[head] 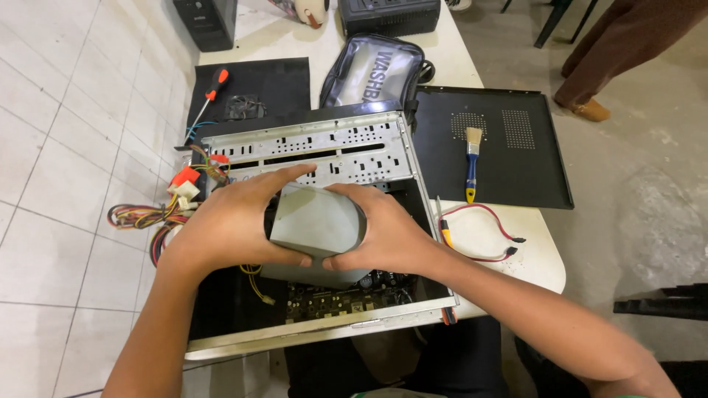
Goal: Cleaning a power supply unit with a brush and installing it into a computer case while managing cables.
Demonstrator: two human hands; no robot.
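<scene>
An open computer case (324, 147) lies on a white table, its metal drive cage at the far side and a green circuit board (332, 298) showing at the near side. A grey metal power supply box (317, 221) sits over the middle of the case. My left hand (228, 221) grips its left side, fingers over the top edge and thumb underneath. Gripping the box's right side the same way is my right hand (387, 232). A bundle of coloured wires (158, 217) with white and red plugs trails out of the case's left side.
The black side panel (516, 169) lies to the right with a small brush (472, 158) on it. A red cable (494, 236) rests near the table's right edge. Behind the case are a red-handled screwdriver (210, 96), a small fan (243, 108) and a clear pouch (372, 74). Another person's leg (612, 51) stands at the top right.
</scene>
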